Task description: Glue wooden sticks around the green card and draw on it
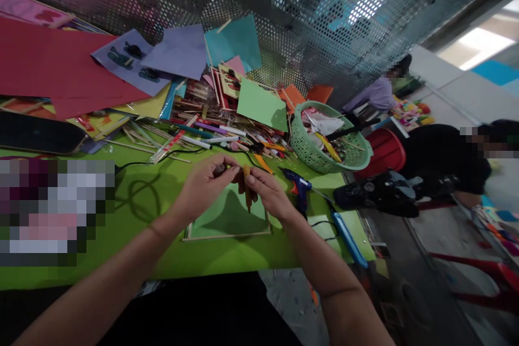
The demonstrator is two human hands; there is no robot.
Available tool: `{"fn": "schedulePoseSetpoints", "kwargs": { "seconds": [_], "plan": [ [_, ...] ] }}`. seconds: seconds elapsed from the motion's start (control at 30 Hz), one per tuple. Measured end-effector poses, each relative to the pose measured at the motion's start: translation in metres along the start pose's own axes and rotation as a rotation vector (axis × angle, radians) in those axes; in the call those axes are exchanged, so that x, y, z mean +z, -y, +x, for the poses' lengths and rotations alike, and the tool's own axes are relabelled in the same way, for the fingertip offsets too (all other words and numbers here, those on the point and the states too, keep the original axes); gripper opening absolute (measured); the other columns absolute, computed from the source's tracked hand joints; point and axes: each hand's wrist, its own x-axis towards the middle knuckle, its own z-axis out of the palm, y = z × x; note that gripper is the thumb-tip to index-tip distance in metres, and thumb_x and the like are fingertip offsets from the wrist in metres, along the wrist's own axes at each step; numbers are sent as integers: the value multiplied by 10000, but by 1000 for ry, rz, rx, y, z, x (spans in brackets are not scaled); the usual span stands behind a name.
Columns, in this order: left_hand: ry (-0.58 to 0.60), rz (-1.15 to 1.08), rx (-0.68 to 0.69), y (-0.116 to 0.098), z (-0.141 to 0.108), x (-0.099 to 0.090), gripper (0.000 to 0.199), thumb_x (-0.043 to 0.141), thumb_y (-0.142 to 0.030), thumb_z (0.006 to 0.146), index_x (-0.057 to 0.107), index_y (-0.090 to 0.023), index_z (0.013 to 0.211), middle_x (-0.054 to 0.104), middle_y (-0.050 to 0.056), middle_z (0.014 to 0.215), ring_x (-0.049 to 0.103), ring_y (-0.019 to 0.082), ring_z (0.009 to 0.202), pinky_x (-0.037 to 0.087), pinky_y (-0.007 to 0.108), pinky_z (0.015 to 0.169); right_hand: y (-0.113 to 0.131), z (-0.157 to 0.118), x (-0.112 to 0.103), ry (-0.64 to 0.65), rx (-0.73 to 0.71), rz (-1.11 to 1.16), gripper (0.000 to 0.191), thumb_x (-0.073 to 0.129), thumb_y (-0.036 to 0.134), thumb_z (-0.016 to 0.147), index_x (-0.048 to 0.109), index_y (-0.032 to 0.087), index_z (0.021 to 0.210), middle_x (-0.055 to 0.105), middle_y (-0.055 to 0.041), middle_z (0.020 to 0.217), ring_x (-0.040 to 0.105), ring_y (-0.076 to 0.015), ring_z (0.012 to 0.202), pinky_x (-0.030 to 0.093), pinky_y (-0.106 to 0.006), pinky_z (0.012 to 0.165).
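Note:
My right hand [270,193] is closed round a small yellow-brown tapered piece [248,189], its pointed end hanging down; what it is made of I cannot tell. Close beside it, my left hand [213,177] has thumb and fingers pinched together near the top of that piece. Whatever is in that pinch is hidden or too small to name. Below both hands lies a green sheet [227,221] edged with thin wooden sticks. A blue glue gun [299,185] rests to the right of my right hand.
A blue utility knife [349,240] lies near the table's right edge. Behind are a green basket [330,159], markers [206,128], loose sticks and coloured paper [174,54] against a perforated metal panel [304,21]. A cable [162,157] crosses the green tabletop [133,227]. People sit at right.

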Motion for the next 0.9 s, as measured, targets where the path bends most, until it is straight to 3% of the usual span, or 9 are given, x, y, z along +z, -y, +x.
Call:
{"fn": "schedulePoseSetpoints", "kwargs": {
  "seconds": [0.2, 0.33, 0.63, 0.73, 0.9],
  "plan": [
    [-11, 36, -7, 5, 0, -6, 191, 656, -362, 903, 733, -187, 910, 761, 30, 816, 675, 157, 714, 543, 268, 656, 0, -1, -1, -21, -17, -38, 387, 554, 557, 1020, 686, 195, 991, 621, 4, 804, 528, -80, 594, 387, -211, 528],
    [45, 33, -14, 7, -1, -4, 236, 646, -384, 915, 742, -184, 996, 740, 26, 761, 663, 165, 681, 522, 276, 623, -5, -1, 0, -41, -22, -91, 416, 554, 599, 1006, 632, 198, 928, 597, 22, 769, 523, -77, 532, 384, -226, 506],
    [-23, 351, 148, 16, -3, -4, 188, 597, -327, 937, 714, -190, 886, 696, 2, 746, 575, 133, 649, 431, 259, 624, -5, 0, 1, -106, -96, -513, 516, 448, 698, 1009, 557, 230, 820, 541, 14, 701, 513, -137, 607, 402, -268, 570],
    [-33, 380, 172, 14, -4, -5, 176, 574, -296, 932, 693, -190, 860, 673, -4, 730, 558, 130, 641, 417, 264, 631, -3, 0, 2, -79, -89, -455, 517, 449, 693, 1011, 559, 226, 817, 539, 25, 699, 514, -120, 573, 402, -262, 564],
    [-32, 267, 99, 10, -3, -4, 164, 561, -303, 910, 648, -197, 820, 625, -26, 681, 532, 120, 602, 403, 245, 580, -5, 1, 4, -8, -6, -161, 483, 543, 679, 975, 575, 215, 844, 556, 40, 728, 512, -82, 494, 398, -235, 490]
  ]
}}
